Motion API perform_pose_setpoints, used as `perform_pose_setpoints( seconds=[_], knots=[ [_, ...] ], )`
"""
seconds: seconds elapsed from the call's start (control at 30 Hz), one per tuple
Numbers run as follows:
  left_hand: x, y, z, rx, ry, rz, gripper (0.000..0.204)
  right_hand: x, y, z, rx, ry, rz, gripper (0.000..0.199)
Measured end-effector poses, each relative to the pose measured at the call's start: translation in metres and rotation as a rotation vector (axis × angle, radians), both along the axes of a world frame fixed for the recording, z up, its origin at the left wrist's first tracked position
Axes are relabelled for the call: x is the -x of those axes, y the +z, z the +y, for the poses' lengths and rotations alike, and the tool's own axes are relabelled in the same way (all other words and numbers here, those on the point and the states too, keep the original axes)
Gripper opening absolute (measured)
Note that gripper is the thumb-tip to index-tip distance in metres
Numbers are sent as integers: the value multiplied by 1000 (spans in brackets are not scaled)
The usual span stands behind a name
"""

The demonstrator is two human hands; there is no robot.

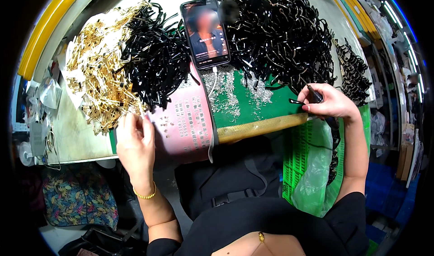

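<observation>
My left hand (134, 140) rests at the near edge of the bench, its fingertips at the edge of a heap of small gold metal pieces (100, 75); whether it pinches one I cannot tell. My right hand (329, 103) grips a dark pen-like tool (315, 94) and a small black curved part (296, 102) sits at its fingertips. Between the hands lies a pink printed sheet (190, 120) with a few tiny screws on it. A pile of black strips (156, 57) lies beside the gold heap.
A phone (205, 32) stands propped mid-bench, cable plugged in, above scattered silver screws (226, 93) on a green mat. A big mound of black curved parts (280, 34) fills the right. A gold mesh strip (260, 127) edges the bench; a green crate (312, 165) with a plastic bag stands below right.
</observation>
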State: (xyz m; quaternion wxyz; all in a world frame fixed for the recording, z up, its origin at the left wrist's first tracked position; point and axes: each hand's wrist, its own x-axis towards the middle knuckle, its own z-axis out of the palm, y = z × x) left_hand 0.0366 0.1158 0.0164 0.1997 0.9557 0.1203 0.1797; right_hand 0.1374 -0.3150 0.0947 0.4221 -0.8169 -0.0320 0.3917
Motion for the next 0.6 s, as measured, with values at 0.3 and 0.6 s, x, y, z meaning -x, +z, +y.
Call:
perform_pose_setpoints(
  seconds=[0.3,0.6],
  knots=[
    [21,-5,-11,279,62,36,22,3,-13,-89,-549,18,-156,28],
    [25,-10,-6,259,61,16,16,74,-3,-100,25,-321,-14,22]
  ],
)
